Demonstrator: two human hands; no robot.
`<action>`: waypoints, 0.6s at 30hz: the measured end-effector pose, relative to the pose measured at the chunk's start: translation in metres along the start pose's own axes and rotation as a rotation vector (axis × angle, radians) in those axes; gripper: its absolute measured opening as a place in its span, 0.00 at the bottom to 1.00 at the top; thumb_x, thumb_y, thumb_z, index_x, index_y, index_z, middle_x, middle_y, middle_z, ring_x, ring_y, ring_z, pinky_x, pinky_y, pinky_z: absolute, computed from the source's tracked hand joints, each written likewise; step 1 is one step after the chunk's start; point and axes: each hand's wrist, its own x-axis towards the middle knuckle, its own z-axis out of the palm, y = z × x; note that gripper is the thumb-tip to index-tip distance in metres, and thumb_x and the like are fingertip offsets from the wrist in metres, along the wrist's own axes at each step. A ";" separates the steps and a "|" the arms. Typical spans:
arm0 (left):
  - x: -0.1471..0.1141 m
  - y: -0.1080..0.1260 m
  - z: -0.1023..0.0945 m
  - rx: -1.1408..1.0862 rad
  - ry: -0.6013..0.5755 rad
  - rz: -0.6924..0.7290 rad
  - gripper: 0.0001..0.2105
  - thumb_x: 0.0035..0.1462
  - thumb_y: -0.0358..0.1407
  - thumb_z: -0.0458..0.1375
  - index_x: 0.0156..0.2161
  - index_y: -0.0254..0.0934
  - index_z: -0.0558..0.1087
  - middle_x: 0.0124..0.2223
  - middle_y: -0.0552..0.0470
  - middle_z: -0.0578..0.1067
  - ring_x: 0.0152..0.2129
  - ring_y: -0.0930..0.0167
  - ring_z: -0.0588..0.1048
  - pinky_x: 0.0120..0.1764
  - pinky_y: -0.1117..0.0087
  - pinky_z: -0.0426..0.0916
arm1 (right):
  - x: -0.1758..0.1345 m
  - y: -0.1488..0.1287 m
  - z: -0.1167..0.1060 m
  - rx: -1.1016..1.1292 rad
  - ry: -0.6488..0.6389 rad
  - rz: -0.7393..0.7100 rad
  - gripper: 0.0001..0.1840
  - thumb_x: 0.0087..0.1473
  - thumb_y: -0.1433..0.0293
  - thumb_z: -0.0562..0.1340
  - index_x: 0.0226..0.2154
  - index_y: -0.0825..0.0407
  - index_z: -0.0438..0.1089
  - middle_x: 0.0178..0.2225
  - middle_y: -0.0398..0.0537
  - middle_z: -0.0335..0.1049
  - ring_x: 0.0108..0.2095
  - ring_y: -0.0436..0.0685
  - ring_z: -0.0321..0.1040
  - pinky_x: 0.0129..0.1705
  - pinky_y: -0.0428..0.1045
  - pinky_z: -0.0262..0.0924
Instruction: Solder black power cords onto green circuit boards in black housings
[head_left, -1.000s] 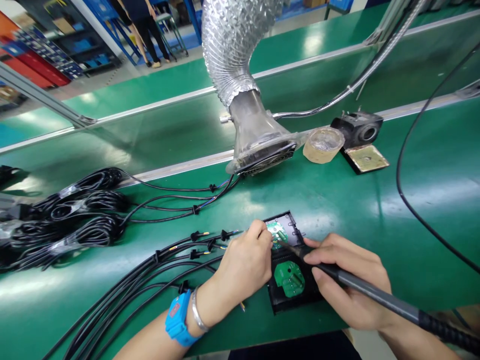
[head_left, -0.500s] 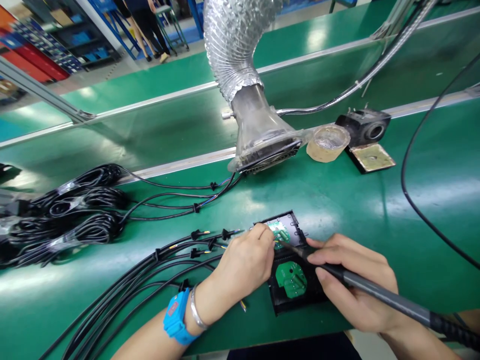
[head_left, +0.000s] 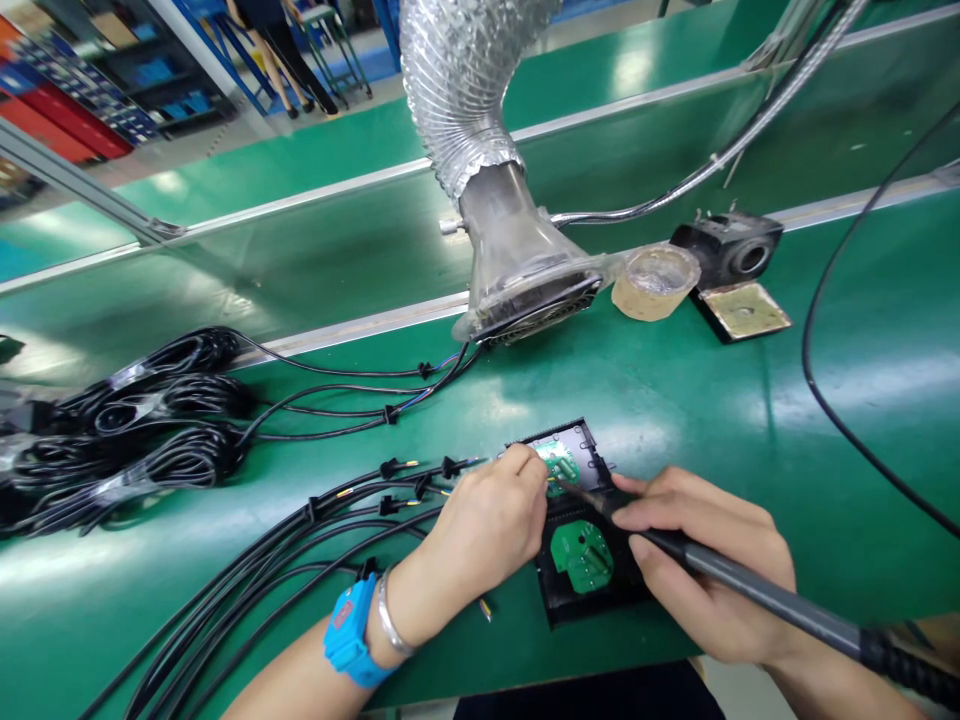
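My right hand (head_left: 712, 570) is closed around a soldering iron (head_left: 772, 595), whose tip points left onto the upper green circuit board (head_left: 561, 462). That board sits in a black plastic case (head_left: 596, 452). Just below it, a second green circuit board (head_left: 583, 557) lies in another black case (head_left: 559, 608). My left hand (head_left: 487, 520), with a blue band and a silver bangle at the wrist, is closed in a pinch at the upper board's left edge. What its fingertips hold is hidden by the hand. Black cables (head_left: 300, 540) with bared coloured wire ends run under and beside it.
A fume extraction hood (head_left: 517, 270) on a silver duct hangs over the bench. Behind on the right are a round yellowish tub (head_left: 655, 285) and a soldering iron stand (head_left: 731, 255) with a sponge tray. Coiled black cables (head_left: 165, 430) lie at the left.
Both hands and the iron stay almost in place at the upper board. The whole view has shifted very slightly, and a person in the background has moved their legs.
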 end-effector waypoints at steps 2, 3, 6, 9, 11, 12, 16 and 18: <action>0.000 0.000 -0.001 0.000 -0.002 -0.003 0.08 0.61 0.29 0.46 0.38 0.35 0.68 0.39 0.49 0.71 0.31 0.68 0.73 0.32 0.68 0.72 | 0.000 0.000 0.001 -0.002 -0.004 -0.009 0.12 0.47 0.82 0.58 0.35 0.55 0.70 0.26 0.43 0.64 0.26 0.47 0.63 0.47 0.56 0.70; 0.000 0.000 -0.001 0.000 -0.003 -0.006 0.08 0.61 0.29 0.47 0.38 0.35 0.68 0.39 0.49 0.71 0.30 0.68 0.74 0.31 0.68 0.72 | 0.000 0.000 0.002 -0.002 -0.006 -0.013 0.12 0.46 0.82 0.58 0.34 0.55 0.70 0.25 0.43 0.63 0.26 0.47 0.63 0.48 0.56 0.70; 0.000 0.000 -0.001 -0.012 -0.001 -0.016 0.08 0.61 0.29 0.47 0.38 0.35 0.68 0.39 0.49 0.71 0.30 0.69 0.74 0.31 0.69 0.71 | -0.001 -0.001 0.002 0.003 -0.002 -0.015 0.12 0.46 0.82 0.58 0.34 0.55 0.70 0.25 0.43 0.64 0.25 0.47 0.63 0.48 0.56 0.70; 0.000 0.000 -0.001 -0.026 0.001 -0.024 0.08 0.61 0.30 0.47 0.38 0.35 0.69 0.39 0.48 0.71 0.31 0.69 0.74 0.31 0.69 0.72 | 0.000 -0.003 0.000 0.012 0.025 -0.007 0.11 0.47 0.81 0.58 0.34 0.55 0.71 0.25 0.43 0.64 0.25 0.48 0.64 0.47 0.57 0.71; 0.000 0.000 -0.001 -0.026 -0.001 -0.022 0.08 0.60 0.29 0.47 0.38 0.34 0.69 0.39 0.48 0.71 0.31 0.68 0.74 0.31 0.69 0.72 | 0.001 -0.004 -0.003 0.020 0.072 0.000 0.11 0.48 0.80 0.57 0.34 0.54 0.71 0.23 0.43 0.64 0.25 0.49 0.63 0.45 0.57 0.71; 0.000 0.000 -0.002 -0.027 -0.002 -0.019 0.08 0.60 0.29 0.47 0.37 0.34 0.69 0.39 0.48 0.71 0.31 0.68 0.74 0.31 0.69 0.72 | 0.002 -0.005 -0.004 0.023 0.097 0.004 0.11 0.48 0.79 0.57 0.34 0.54 0.71 0.23 0.43 0.64 0.25 0.50 0.63 0.44 0.57 0.72; 0.001 0.000 -0.002 -0.042 0.002 -0.015 0.09 0.60 0.29 0.47 0.37 0.34 0.70 0.39 0.47 0.71 0.31 0.68 0.74 0.32 0.69 0.72 | 0.003 -0.006 -0.005 -0.002 0.128 0.009 0.10 0.48 0.78 0.58 0.33 0.53 0.71 0.22 0.44 0.65 0.25 0.51 0.64 0.42 0.57 0.72; 0.001 -0.001 -0.002 -0.053 0.005 -0.019 0.09 0.60 0.29 0.47 0.38 0.34 0.70 0.39 0.47 0.72 0.32 0.68 0.74 0.32 0.68 0.73 | 0.003 -0.006 -0.005 -0.033 0.128 0.008 0.10 0.49 0.78 0.58 0.34 0.53 0.71 0.24 0.45 0.66 0.27 0.53 0.67 0.37 0.54 0.72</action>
